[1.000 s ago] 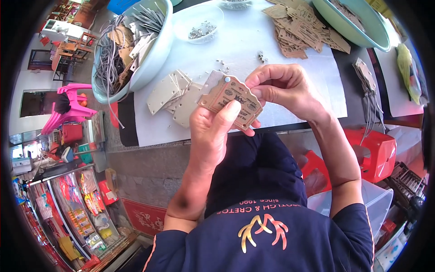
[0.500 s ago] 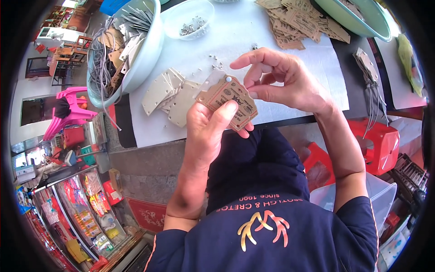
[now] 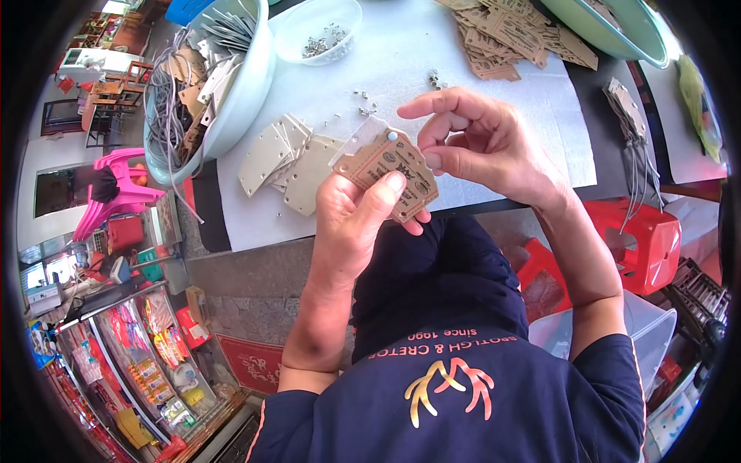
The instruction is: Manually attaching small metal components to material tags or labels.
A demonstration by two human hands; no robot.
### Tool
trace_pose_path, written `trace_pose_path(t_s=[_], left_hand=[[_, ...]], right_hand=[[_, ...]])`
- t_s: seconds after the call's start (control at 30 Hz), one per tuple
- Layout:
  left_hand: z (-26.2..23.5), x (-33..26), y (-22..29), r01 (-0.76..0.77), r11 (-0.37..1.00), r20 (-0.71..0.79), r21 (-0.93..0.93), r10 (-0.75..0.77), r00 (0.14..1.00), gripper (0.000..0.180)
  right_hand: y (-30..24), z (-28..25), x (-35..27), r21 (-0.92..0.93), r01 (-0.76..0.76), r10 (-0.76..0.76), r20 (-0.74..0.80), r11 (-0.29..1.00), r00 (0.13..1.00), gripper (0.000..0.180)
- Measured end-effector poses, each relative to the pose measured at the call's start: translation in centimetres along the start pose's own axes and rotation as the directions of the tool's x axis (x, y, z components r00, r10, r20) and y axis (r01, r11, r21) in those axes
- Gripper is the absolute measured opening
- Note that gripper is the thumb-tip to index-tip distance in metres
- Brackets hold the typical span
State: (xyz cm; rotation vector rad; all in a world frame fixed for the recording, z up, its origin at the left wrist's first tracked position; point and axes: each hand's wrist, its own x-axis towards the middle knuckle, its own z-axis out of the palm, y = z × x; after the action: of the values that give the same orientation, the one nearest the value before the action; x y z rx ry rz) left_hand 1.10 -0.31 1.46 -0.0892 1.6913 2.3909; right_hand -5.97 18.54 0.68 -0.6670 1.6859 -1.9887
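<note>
My left hand (image 3: 356,220) grips a brown printed cardboard tag (image 3: 401,166), thumb pressed flat on its face. A grey plate with holes (image 3: 369,133) shows behind the tag's upper edge. At the tag's top corner sits a small pale round piece (image 3: 393,136). Close by the tag's right edge is my right hand (image 3: 494,150), index finger stretched out and apart from the thumb, other fingers curled; nothing shows between them. Thumb and tag edge nearly meet; I cannot tell if they touch. Left of the tag lie several loose grey plates (image 3: 312,170).
Small metal pieces (image 3: 366,106) lie scattered beyond the hands, with more in a clear bowl (image 3: 340,52). A pale green basin (image 3: 255,100) holds plates and grey cords. Brown tags (image 3: 509,38) pile up at the back right, near another green basin (image 3: 648,46). Corded tags (image 3: 627,108) hang right.
Both hands keep nearly the same pose with the tag. The table's things shift slightly in the picture, and the metal pieces beyond my right hand show more.
</note>
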Motion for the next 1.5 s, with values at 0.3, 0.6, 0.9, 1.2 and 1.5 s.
trace_pose_path(t_s=[0.3,0.6,0.9,1.2,1.5], left_hand=[[0.0,-0.1,0.0,-0.037,0.999,-0.020,0.006,0.037,0.999,0.025],[0.5,0.1,-0.7,-0.122,0.989,-0.092,0.089,0.130,0.987,0.024],[0.3,0.5,-1.3,-0.145,0.980,-0.101,0.133,0.159,0.982,0.025],[0.4,0.8,-0.9,-0.142,0.987,-0.144,0.081,0.153,0.978,0.028],[0.2,0.3,-1.3,-0.284,0.959,-0.173,0.007,0.281,0.944,0.028]], right_hand=[[0.2,0.8,-0.8,-0.048,0.101,-0.103,-0.046,0.994,0.994,0.051],[1.0,2.1,-0.7,-0.192,0.189,-0.226,-0.195,0.963,0.954,0.058],[0.9,2.4,-0.3,-0.294,0.233,-0.293,-0.180,0.927,0.939,0.065],[0.8,2.5,0.0,0.181,0.032,0.009,-0.223,0.983,0.975,0.067],[0.8,3.6,-0.4,0.071,0.021,-0.001,-0.271,0.997,0.963,0.061]])
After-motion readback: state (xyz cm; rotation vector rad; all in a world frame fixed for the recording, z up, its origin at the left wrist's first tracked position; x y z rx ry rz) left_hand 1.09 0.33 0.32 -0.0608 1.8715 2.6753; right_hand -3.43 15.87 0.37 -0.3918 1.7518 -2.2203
